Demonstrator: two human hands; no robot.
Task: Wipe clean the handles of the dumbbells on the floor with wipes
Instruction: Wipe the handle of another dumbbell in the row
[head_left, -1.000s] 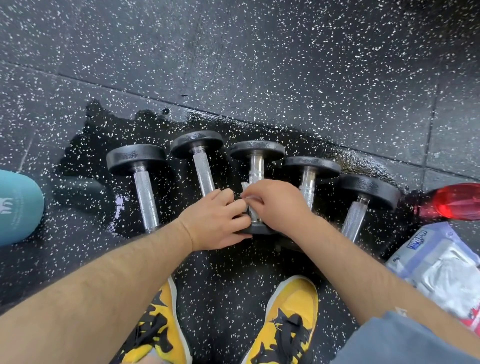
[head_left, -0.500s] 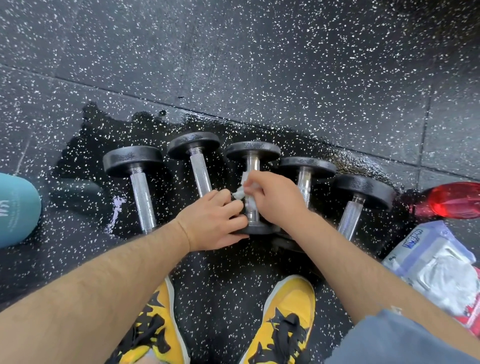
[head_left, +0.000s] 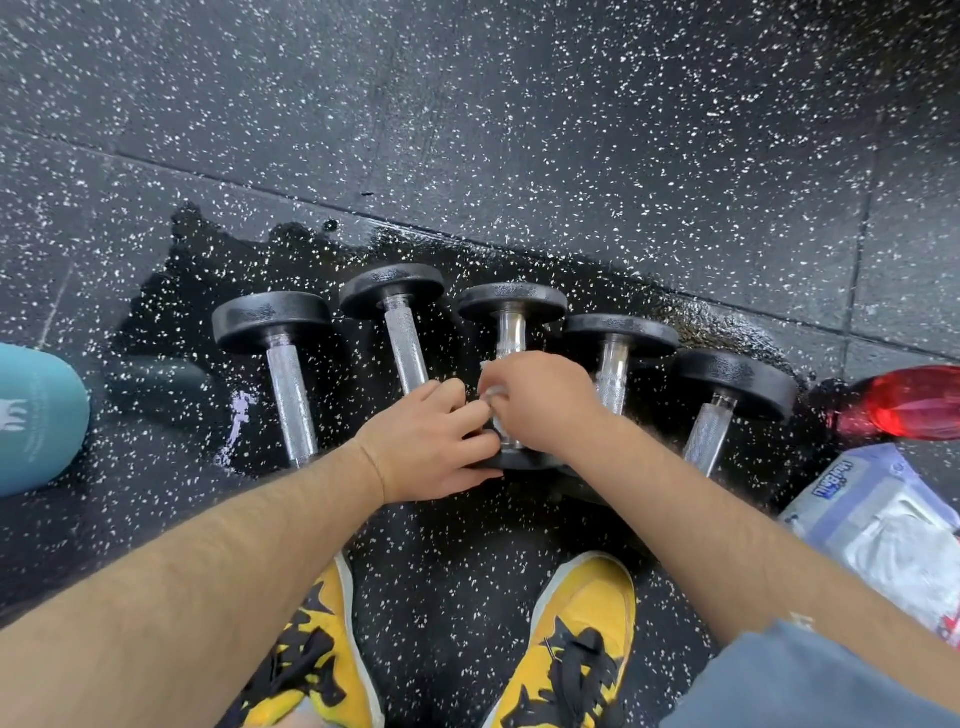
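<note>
Several black dumbbells with knurled chrome handles lie side by side on the speckled rubber floor. My right hand (head_left: 535, 402) grips a white wipe (head_left: 491, 402) wrapped around the handle of the middle dumbbell (head_left: 511, 327). My left hand (head_left: 434, 441) grips the near black end (head_left: 524, 460) of that same dumbbell, fingers curled over it. The leftmost dumbbell (head_left: 288, 384), the second one (head_left: 408, 348), the fourth (head_left: 613, 364) and the rightmost (head_left: 709, 431) lie untouched. Most of the wipe is hidden under my right fingers.
A wet patch (head_left: 208, 291) darkens the floor around the dumbbells. A pack of wipes (head_left: 883, 525) lies at the right, with a red bottle (head_left: 909, 408) behind it. A teal object (head_left: 34, 415) sits at the left edge. My yellow shoes (head_left: 571, 634) stand near the bottom.
My right hand with the wipe slid up the middle handle and has come back down toward the near end. My left hand stayed on the dumbbell's near end.
</note>
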